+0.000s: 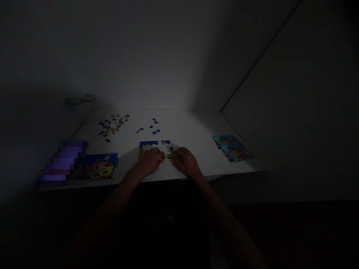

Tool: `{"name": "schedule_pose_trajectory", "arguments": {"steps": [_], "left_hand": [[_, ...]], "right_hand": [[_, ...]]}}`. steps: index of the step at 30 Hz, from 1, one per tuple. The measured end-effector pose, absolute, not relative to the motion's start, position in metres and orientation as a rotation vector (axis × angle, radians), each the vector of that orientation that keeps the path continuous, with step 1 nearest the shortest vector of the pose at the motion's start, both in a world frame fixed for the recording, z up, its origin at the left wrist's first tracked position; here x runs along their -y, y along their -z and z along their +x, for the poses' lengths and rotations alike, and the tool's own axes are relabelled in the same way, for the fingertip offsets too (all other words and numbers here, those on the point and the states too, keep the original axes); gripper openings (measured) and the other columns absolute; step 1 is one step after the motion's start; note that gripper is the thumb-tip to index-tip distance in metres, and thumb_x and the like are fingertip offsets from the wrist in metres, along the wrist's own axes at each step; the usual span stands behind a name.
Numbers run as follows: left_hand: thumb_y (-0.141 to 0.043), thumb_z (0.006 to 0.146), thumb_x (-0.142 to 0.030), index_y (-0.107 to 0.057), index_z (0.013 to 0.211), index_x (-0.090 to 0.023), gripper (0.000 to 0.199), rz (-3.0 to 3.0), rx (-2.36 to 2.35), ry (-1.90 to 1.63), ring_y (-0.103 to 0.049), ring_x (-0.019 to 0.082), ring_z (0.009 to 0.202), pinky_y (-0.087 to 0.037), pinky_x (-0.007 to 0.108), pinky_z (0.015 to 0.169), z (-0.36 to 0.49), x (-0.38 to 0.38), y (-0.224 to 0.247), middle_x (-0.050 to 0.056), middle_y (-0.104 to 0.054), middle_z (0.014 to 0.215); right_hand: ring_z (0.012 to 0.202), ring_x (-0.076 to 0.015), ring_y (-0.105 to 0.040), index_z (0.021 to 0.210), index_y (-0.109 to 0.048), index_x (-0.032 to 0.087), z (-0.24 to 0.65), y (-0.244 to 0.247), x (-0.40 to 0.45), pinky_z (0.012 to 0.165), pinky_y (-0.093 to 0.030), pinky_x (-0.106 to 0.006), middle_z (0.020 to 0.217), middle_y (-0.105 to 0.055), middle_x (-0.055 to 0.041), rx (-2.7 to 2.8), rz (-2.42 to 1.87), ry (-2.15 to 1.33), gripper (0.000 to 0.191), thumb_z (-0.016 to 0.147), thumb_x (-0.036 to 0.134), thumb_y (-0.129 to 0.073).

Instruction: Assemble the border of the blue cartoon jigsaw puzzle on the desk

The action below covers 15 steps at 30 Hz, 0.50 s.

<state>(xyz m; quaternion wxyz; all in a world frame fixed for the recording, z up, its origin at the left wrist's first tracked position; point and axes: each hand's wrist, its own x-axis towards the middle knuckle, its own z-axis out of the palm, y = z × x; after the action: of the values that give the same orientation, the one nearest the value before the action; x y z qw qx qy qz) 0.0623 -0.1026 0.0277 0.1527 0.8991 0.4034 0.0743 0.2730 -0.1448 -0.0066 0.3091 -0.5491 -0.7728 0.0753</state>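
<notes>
On the white table, a partly joined jigsaw puzzle shows a blue top edge, and my left hand covers much of its left side. The fingers of that hand are pinched around a small yellowish puzzle piece. Just to the right, my right hand has its fingers closed at a yellow and dark puzzle piece. A short joined strip lies beyond the hands, slightly apart from the blue section. Dim light hides finer detail.
Loose puzzle pieces are heaped at the back left, with several more pieces nearer the middle. A picture sheet with a yellow cartoon figure and a blurred-out purple screen lie left. Another joined puzzle is right. Walls border the table.
</notes>
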Motion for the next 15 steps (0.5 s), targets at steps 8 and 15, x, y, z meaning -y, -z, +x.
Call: {"name": "schedule_pose_trajectory", "arguments": {"steps": [8,15], "left_hand": [[-0.061,0.083,-0.013,-0.067,0.091,-0.020,0.012,2.518,-1.127,-0.149,-0.066,0.020,0.084,-0.050,0.032,0.079,0.064,0.089,-0.028,0.005,-0.066,0.095],[-0.058,0.088,-0.014,-0.064,0.104,-0.021,0.019,2.428,-1.083,-0.240,-0.065,0.016,0.090,-0.050,0.028,0.082,0.060,0.091,-0.019,0.005,-0.064,0.105]], "right_hand": [[0.096,-0.0233,-0.062,0.104,-0.066,0.018,0.272,0.007,0.146,0.087,-0.051,-0.037,0.101,-0.067,-0.0104,1.996,-1.483,-0.160,0.017,0.087,0.017,-0.060],[0.097,-0.0224,-0.063,0.106,-0.065,0.019,0.271,0.003,0.149,0.087,-0.051,-0.037,0.102,-0.067,-0.0094,1.956,-1.474,-0.208,0.019,0.088,0.019,-0.059]]}}
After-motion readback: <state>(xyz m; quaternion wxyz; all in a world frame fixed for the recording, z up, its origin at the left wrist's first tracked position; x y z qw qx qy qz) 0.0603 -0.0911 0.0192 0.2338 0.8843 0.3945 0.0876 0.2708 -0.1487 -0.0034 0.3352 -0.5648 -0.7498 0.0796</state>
